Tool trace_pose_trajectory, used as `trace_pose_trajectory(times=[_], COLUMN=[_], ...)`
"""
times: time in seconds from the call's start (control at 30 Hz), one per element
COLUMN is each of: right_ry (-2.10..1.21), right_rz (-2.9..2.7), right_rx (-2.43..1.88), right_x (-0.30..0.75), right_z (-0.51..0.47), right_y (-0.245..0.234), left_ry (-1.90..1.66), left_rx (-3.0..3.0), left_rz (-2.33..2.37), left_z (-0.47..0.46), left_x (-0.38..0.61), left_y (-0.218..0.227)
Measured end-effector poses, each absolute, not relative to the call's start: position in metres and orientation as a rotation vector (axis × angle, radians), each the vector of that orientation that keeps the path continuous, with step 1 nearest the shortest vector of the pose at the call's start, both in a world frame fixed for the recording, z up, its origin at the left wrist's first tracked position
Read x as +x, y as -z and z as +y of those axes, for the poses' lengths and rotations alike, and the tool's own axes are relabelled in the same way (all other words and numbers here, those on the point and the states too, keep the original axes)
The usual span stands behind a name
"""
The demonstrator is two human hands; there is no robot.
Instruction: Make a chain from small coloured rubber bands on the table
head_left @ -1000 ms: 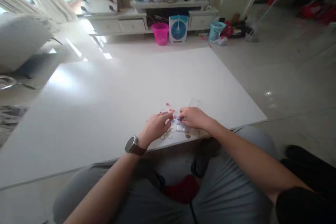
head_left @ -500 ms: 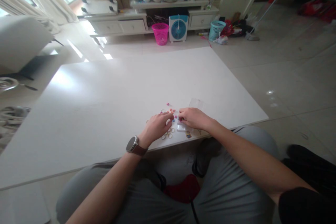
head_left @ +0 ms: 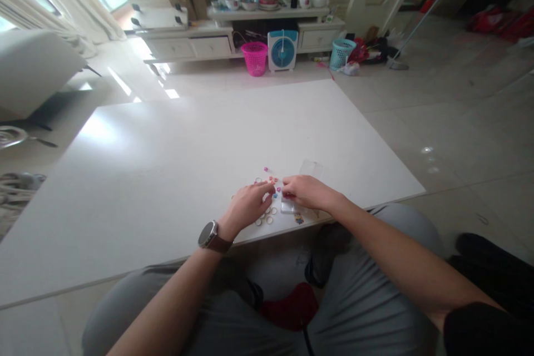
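Resting low on the bench, both hands work a scatter of tiny pieces near its front edge. The left hand curls over small rings, its grip pinched, perhaps on a bead; too small to tell. The right hand presses on a clear box, likely steadying it; whether its grip is together cannot be told.
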State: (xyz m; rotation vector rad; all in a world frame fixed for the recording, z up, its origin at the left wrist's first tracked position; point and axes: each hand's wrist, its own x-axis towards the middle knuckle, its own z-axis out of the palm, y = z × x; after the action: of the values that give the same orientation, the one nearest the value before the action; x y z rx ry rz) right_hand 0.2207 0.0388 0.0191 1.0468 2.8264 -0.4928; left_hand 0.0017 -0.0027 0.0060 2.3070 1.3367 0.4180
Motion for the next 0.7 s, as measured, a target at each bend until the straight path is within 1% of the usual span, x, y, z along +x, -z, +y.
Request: trace_pose_trajectory(times=[0.3, 0.7], right_ry=[0.591, 0.573], right_rz=[2.905, 2.828], right_rx=[1.038, 1.119], right_x=[0.2203, 0.2289], right_z=[0.0406, 0.0445], right_y=[-0.0148, -0.0197], left_ry=[-0.415, -0.380], left_rx=[2.295, 2.288], left_rz=[1.341, 1.360], left_z=[-0.0037, -0.0036], left_x=[0.0010, 0.0039], left_y=[-0.0081, -0.0142])
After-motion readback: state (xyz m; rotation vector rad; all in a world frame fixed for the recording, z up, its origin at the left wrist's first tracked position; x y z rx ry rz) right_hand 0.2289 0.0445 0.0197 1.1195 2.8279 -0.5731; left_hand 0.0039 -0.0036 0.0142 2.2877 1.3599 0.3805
